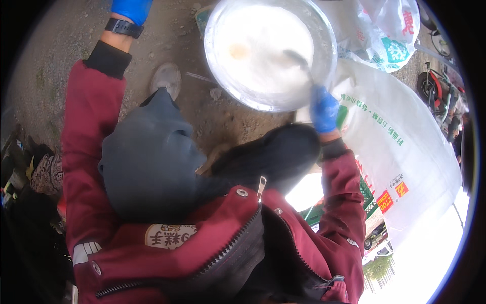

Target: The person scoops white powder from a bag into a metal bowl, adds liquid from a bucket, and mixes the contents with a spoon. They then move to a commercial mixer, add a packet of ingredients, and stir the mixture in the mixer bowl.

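Observation:
My right hand [324, 108], in a blue glove, grips the handle of a dark utensil [296, 57] at the near right rim of a large round metal basin [322, 49]. The utensil's blurred head lies over bright white contents [265, 57], too overexposed to tell whether powder or liquid. A pale yellowish round spot shows in them at the left. Away from the basin, at the top left edge, is my left hand [132, 9], also blue-gloved and partly cut off by the frame; its fingers are out of view.
Large white printed sacks [402, 110] stand right of the basin, with a clear printed plastic bag [387, 34] above them. A green plastic crate [368, 193] shows beside my right sleeve. My shoe [167, 79] rests on gravelly ground. Parked two-wheelers [431, 85] are at the far right.

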Action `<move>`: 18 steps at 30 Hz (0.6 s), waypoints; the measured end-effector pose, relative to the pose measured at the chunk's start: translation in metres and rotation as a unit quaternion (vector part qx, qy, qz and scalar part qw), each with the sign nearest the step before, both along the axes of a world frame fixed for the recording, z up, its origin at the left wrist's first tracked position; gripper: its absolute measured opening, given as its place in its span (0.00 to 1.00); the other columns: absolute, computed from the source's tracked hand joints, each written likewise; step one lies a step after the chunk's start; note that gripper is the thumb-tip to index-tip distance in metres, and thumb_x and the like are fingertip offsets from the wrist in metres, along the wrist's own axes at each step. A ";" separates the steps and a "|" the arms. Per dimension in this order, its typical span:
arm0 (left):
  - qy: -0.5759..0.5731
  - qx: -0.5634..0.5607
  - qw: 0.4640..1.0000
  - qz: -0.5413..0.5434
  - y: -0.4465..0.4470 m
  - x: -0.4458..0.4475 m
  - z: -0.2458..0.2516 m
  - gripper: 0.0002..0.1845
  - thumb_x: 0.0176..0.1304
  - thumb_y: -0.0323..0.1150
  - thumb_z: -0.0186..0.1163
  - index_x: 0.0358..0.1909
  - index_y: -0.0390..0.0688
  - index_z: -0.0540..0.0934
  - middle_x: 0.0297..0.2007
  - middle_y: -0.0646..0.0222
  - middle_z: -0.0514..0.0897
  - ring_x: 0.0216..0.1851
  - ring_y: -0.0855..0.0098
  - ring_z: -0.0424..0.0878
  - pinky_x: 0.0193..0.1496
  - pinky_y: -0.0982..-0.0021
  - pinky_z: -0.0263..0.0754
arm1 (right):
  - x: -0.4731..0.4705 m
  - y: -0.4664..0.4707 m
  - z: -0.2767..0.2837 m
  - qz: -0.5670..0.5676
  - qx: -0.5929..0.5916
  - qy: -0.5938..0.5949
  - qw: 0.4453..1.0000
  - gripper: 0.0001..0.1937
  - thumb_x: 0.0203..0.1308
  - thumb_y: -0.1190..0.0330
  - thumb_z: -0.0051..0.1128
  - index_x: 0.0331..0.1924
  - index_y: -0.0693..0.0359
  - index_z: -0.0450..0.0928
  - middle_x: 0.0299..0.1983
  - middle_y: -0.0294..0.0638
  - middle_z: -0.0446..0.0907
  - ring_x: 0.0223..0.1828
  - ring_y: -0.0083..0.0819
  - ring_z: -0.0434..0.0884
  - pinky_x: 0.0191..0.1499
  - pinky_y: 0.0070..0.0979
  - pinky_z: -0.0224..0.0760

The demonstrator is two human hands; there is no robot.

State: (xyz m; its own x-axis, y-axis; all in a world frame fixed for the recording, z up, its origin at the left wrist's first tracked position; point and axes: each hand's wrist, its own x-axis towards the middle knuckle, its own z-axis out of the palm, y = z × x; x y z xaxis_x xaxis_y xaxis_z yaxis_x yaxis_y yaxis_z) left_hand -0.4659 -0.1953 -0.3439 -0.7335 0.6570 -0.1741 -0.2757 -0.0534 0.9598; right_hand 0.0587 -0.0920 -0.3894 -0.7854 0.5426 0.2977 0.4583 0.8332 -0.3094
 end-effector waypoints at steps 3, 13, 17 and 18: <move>0.000 0.009 1.000 0.000 -0.012 0.005 0.001 0.24 0.76 0.55 0.63 0.33 0.43 0.85 0.23 0.66 0.87 0.22 0.70 0.82 0.28 0.70 0.78 | -0.026 0.004 0.002 0.026 -0.002 0.001 1.000 0.07 0.66 0.78 0.68 0.45 0.61 0.85 0.28 0.49 0.84 0.27 0.52 0.86 0.31 0.42 0.79; 0.020 0.044 0.999 -0.004 -0.045 -0.010 -0.004 0.28 0.76 0.57 0.63 0.27 0.44 0.86 0.22 0.68 0.87 0.20 0.73 0.83 0.27 0.73 0.78 | -0.060 0.011 0.024 -0.026 -0.020 0.006 0.999 0.08 0.80 0.69 0.57 0.43 0.62 0.85 0.32 0.50 0.88 0.30 0.48 0.88 0.36 0.38 0.79; 0.041 0.087 0.995 0.014 -0.057 -0.017 -0.014 0.29 0.78 0.55 0.62 0.25 0.42 0.86 0.20 0.66 0.87 0.18 0.73 0.82 0.25 0.73 0.77 | -0.065 0.018 0.042 -0.115 -0.089 -0.016 0.989 0.14 0.84 0.64 0.54 0.43 0.66 0.85 0.36 0.45 0.90 0.35 0.31 0.85 0.44 0.31 0.78; 0.046 0.090 0.995 0.022 -0.061 -0.020 -0.018 0.29 0.78 0.55 0.62 0.26 0.42 0.86 0.20 0.66 0.87 0.18 0.73 0.82 0.25 0.73 0.77 | -0.067 0.022 0.044 -0.118 -0.098 -0.014 0.988 0.15 0.84 0.64 0.54 0.43 0.66 0.85 0.36 0.45 0.89 0.35 0.31 0.84 0.45 0.31 0.78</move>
